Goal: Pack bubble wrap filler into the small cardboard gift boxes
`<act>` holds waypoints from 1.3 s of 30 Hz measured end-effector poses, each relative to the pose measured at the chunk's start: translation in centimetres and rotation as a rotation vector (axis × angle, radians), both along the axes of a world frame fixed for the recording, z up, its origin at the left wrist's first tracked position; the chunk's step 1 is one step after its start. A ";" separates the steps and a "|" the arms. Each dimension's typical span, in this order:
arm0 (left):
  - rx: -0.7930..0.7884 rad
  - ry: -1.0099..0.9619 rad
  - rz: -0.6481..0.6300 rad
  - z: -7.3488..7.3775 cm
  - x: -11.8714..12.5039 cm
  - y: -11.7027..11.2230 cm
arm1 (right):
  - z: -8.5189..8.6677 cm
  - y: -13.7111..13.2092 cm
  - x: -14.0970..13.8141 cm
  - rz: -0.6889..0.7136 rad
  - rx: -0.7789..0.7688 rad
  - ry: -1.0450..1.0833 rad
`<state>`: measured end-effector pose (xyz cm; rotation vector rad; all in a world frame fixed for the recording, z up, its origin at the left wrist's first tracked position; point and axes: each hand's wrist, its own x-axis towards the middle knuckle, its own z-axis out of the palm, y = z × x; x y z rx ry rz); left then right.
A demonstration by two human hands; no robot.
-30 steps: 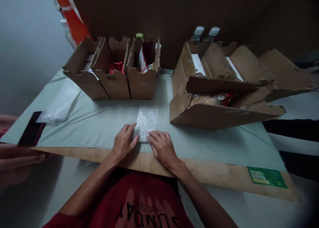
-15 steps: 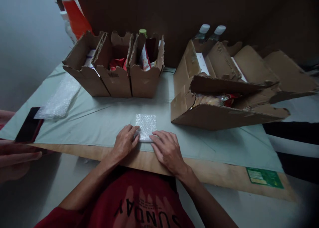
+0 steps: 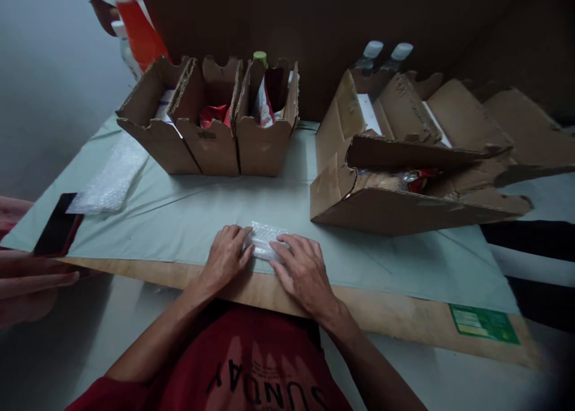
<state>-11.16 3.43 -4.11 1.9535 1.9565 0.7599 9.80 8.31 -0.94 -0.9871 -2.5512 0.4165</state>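
1. The table [image 3: 188, 213], covered in a pale green sheet, is the landmark; its bare wooden front edge runs just before the person's red shirt.
2. On the table's right side lies a large open cardboard box [image 3: 404, 210], with packets showing inside.
3. At the table's back left stand three small cardboard boxes [image 3: 211, 141] side by side, holding red and white packets.
4. On the table's left side lies a spare bubble wrap sheet [image 3: 110, 180], and just beside it, at the left edge, a dark phone [image 3: 56, 225].
5. Another person's hand [image 3: 31, 279] rests off the table's left front corner.
6. The left hand [image 3: 224, 256] and right hand [image 3: 303, 270] press down at the table's front centre, fingers curled together onto the bubble wrap piece [image 3: 265, 242].
7. That bubble wrap piece now shows as a short rolled bundle between the fingertips; a second ago it lay flat and reached much farther toward the back.
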 end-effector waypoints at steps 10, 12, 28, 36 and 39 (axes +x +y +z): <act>-0.272 -0.985 0.287 1.0 2.4 -3.2 | -1.7 0.1 -1.0 -0.223 -0.379 0.296; -0.365 -1.033 0.240 1.2 3.1 -3.0 | -1.3 -1.3 -0.5 -0.196 -0.509 0.376; 0.110 -0.283 -0.464 7.4 6.8 2.9 | 10.1 1.7 12.1 0.039 -0.370 0.295; 0.493 -0.109 -0.461 10.1 11.9 11.6 | 19.9 11.2 22.2 -0.491 0.331 0.182; 0.542 -0.124 -0.456 9.1 13.2 11.4 | 19.9 14.6 22.5 -0.262 0.106 -0.283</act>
